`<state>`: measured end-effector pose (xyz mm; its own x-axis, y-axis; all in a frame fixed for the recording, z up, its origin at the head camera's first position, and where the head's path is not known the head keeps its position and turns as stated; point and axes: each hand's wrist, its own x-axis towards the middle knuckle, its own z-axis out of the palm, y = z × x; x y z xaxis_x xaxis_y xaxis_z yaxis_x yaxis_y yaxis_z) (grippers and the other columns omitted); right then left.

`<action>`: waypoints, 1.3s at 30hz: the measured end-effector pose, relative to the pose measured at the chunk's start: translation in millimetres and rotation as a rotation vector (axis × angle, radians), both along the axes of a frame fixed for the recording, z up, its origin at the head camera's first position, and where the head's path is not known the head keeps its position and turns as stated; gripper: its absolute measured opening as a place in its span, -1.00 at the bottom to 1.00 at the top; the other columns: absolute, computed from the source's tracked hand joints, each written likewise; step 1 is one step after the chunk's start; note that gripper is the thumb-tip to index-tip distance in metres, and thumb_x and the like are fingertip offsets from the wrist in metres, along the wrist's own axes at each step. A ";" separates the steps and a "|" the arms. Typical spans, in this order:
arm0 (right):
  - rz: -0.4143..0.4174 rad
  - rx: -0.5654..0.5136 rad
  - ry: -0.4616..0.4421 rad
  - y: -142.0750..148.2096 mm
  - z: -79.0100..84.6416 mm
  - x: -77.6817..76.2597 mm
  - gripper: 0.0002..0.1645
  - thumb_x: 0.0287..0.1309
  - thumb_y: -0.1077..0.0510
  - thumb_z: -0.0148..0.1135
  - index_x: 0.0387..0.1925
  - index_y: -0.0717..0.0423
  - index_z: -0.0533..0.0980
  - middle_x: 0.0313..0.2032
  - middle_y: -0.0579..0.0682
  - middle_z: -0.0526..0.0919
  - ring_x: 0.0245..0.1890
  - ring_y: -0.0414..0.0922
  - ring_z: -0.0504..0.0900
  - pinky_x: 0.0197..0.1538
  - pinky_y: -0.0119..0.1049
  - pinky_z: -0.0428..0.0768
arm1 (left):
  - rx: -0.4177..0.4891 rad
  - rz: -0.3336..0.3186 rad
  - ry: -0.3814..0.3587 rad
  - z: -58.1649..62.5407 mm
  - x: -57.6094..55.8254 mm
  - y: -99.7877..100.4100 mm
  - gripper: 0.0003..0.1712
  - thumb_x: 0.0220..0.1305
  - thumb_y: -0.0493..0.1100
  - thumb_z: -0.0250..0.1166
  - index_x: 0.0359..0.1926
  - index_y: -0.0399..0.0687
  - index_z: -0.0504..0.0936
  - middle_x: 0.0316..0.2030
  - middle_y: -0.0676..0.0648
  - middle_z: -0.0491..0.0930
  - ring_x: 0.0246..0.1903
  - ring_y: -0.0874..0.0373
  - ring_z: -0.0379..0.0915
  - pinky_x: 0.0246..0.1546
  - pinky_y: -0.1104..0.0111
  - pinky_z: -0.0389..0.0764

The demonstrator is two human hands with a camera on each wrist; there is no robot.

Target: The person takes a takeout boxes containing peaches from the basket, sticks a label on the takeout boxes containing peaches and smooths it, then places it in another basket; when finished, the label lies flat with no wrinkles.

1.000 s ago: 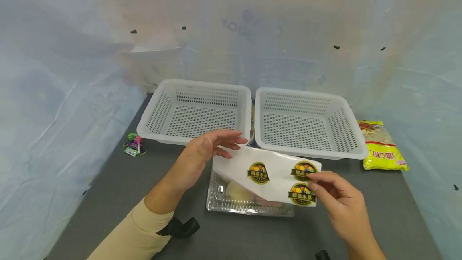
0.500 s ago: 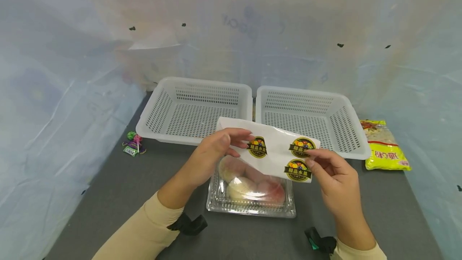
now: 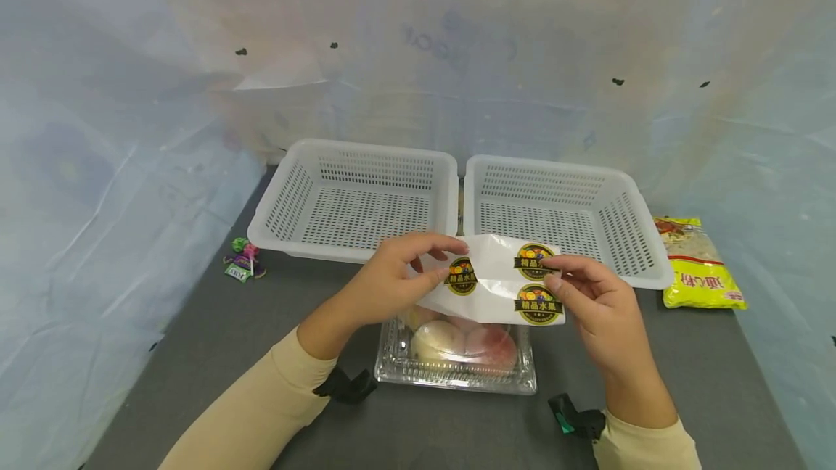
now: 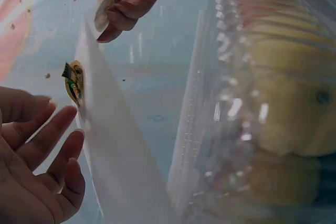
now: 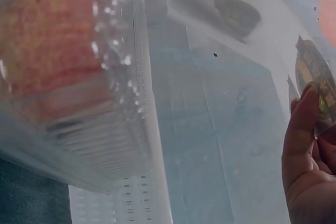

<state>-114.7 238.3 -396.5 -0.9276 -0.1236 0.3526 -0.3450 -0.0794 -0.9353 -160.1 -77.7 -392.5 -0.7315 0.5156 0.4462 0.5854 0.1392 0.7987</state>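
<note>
In the head view, the sticker sheet (image 3: 494, 299) hides the far side of the clear plastic box (image 3: 457, 381), and the left hand (image 3: 392, 278) covers the sheet's left end. The picture's bottom cuts off the near edge of the surface (image 3: 424, 434). By the surface's left edge, some print on the candies (image 3: 244, 261) is too small to read. In both wrist views, ridged plastic blurs the fruit (image 4: 294, 114).

Soft light glints off the clear container (image 3: 457, 355), while wrist views blur the sticker sheet (image 3: 494, 280).
</note>
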 end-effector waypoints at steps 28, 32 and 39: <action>0.052 -0.056 -0.089 3.3 -18.6 0.8 -0.75 0.47 0.60 0.12 0.11 0.62 0.54 -0.01 0.14 0.71 -0.08 -0.16 0.72 -0.10 -0.36 0.72 | 0.104 -0.032 0.144 -3.6 -2.8 7.0 -0.84 0.37 -0.42 0.48 -0.15 -0.09 0.85 -0.09 0.10 0.75 -0.06 0.13 0.62 -0.21 0.25 0.66; 0.030 -0.075 -0.093 4.3 -21.9 2.4 -0.75 0.45 0.62 0.11 0.09 0.62 0.55 -0.03 0.15 0.70 -0.10 -0.15 0.72 -0.11 -0.36 0.72 | 0.194 0.051 0.076 -1.8 -1.2 3.4 -0.85 0.38 -0.45 0.45 -0.14 -0.16 0.82 -0.14 0.02 0.77 -0.19 0.07 0.65 -0.24 0.24 0.67; 0.025 -0.095 -0.088 10.6 -28.1 10.7 -0.73 0.44 0.65 0.09 0.09 0.62 0.54 -0.06 0.14 0.70 -0.14 -0.16 0.72 -0.14 -0.37 0.72 | 0.314 0.206 -0.082 1.0 1.2 -5.2 -0.88 0.38 -0.46 0.45 -0.10 -0.27 0.79 -0.16 -0.14 0.77 -0.27 0.00 0.66 -0.23 0.33 0.67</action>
